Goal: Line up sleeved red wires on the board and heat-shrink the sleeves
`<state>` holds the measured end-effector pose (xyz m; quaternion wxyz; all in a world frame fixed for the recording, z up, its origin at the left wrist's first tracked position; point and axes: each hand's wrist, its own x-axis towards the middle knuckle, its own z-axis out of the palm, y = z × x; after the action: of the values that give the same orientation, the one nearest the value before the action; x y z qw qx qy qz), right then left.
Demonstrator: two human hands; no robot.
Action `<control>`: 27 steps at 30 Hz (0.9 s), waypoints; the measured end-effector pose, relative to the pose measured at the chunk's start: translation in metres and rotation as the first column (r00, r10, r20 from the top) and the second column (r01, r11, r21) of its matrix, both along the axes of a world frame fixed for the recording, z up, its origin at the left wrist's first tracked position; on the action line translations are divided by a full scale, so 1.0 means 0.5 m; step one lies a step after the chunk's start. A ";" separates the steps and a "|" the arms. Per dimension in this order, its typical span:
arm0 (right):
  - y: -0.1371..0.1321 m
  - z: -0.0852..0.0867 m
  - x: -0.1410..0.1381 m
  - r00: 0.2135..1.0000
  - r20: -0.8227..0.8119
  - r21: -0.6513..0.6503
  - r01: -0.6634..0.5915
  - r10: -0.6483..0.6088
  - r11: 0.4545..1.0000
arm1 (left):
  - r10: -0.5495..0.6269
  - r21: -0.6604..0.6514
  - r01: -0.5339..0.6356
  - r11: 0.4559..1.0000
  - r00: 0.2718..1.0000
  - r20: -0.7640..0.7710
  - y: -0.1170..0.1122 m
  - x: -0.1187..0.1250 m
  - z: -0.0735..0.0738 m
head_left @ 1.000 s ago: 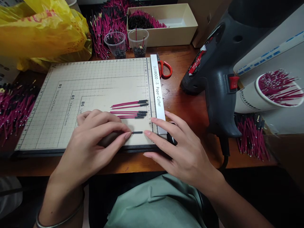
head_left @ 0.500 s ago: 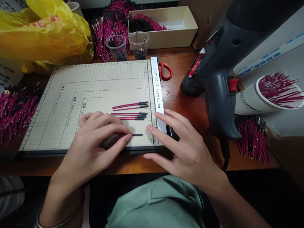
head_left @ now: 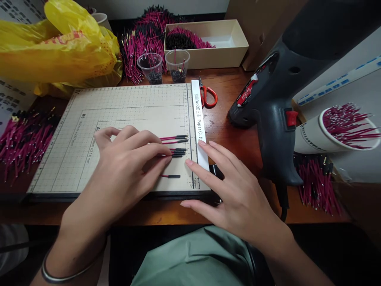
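Note:
My left hand (head_left: 131, 163) reaches over a paper cutter board (head_left: 127, 117). Its thumb and forefinger are pinched at the middle group of magenta wires (head_left: 179, 152), whose black-sleeved ends stick out past the fingertips. How many wires are between the fingers is hidden. A pair of similar wires (head_left: 175, 139) lies just above that group. Closer to the front edge a single black-sleeved wire (head_left: 173, 176) lies by itself. My right hand (head_left: 229, 184) is open with fingers spread, its fingertips resting by the white ruler strip (head_left: 199, 119) at the board's right edge.
A dark heat gun (head_left: 264, 103) stands at right, beside a paper cup (head_left: 309, 133) of wires. Behind the board are two clear plastic cups (head_left: 150, 65), a cream box (head_left: 214, 57) and red-handled scissors (head_left: 210, 97). A yellow bag (head_left: 74, 51) and wire piles (head_left: 28, 141) occupy the left.
My left hand has let go of the single wire near the front edge and moved up to the middle group. The right hand stays nearly in place. The view has shifted slightly.

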<state>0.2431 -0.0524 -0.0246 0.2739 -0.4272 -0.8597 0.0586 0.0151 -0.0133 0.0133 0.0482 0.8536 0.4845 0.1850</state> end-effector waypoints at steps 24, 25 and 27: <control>0.004 -0.001 0.000 0.999 0.010 -0.027 -0.042 0.042 0.999 | -0.070 -0.096 0.079 0.992 0.994 0.088 -0.002 -0.018 0.005; 0.003 -0.001 0.000 0.999 0.007 -0.031 -0.042 0.042 0.999 | -0.073 -0.093 0.081 0.992 0.993 0.090 -0.003 -0.018 0.005; 0.003 -0.001 0.000 0.999 0.000 -0.037 -0.042 0.042 0.998 | -0.073 -0.093 0.081 0.992 0.993 0.090 -0.004 -0.019 0.005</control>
<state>0.2431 -0.0507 -0.0252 0.2645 -0.4139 -0.8674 0.0800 0.0054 -0.0151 0.0157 0.1174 0.8596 0.4569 0.1963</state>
